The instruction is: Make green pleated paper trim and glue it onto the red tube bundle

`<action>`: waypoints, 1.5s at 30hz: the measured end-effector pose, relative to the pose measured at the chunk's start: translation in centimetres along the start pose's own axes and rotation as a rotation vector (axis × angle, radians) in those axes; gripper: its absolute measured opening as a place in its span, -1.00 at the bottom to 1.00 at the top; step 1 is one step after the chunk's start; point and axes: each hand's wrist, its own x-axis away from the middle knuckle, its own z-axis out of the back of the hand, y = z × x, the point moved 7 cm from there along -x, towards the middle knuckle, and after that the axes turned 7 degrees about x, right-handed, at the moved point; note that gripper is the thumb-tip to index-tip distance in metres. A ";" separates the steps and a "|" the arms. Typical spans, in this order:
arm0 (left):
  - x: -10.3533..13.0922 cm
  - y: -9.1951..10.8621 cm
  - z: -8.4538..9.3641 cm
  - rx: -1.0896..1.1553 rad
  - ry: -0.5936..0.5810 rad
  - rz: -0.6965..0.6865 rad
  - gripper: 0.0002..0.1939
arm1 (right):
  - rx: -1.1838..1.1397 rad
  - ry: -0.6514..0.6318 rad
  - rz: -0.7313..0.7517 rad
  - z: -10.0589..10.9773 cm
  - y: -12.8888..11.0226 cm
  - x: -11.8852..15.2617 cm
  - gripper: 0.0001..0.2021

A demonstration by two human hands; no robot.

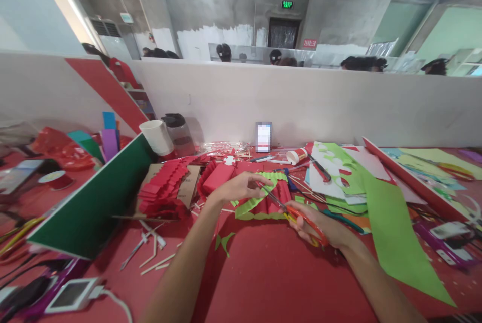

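My right hand [307, 222] is wrapped round the handles of scissors [312, 223], orange-red with yellow inside. Their metal blades point up and left toward my left hand [243, 187]. My left hand has its fingers bent in a pinch on a light-green paper strip [246, 207] with a wavy edge, close to the blade tips. The strip bends in an angled loop over folded red paper [280, 193]. Just left of it sits a red paper-covered block [218, 177] with ruffled edging. Small green scraps [226, 242] lie on the red tabletop [286, 278] below my left hand.
At left, pleated red paper [165, 187] rests on cardboard beside a standing green board [94, 202]. Thin sticks [158, 262] lie scattered nearby. A paper cup [156, 137], a bottle [178, 134] and a phone [263, 137] stand at the back. Green sheets [399, 232] cover the right.
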 end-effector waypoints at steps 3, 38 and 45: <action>0.0 -0.1 0.0 -0.001 -0.002 0.000 -0.52 | -0.057 0.012 -0.039 0.1 0.2 0.0 -0.64; 0.0 -0.5 -0.2 -0.005 -0.056 0.023 -0.50 | 0.090 0.077 0.030 0.0 -0.3 -0.4 -0.57; 0.2 -0.3 -0.1 -0.051 -0.043 0.015 -0.52 | 0.138 0.066 0.024 0.1 -0.7 -0.5 -0.58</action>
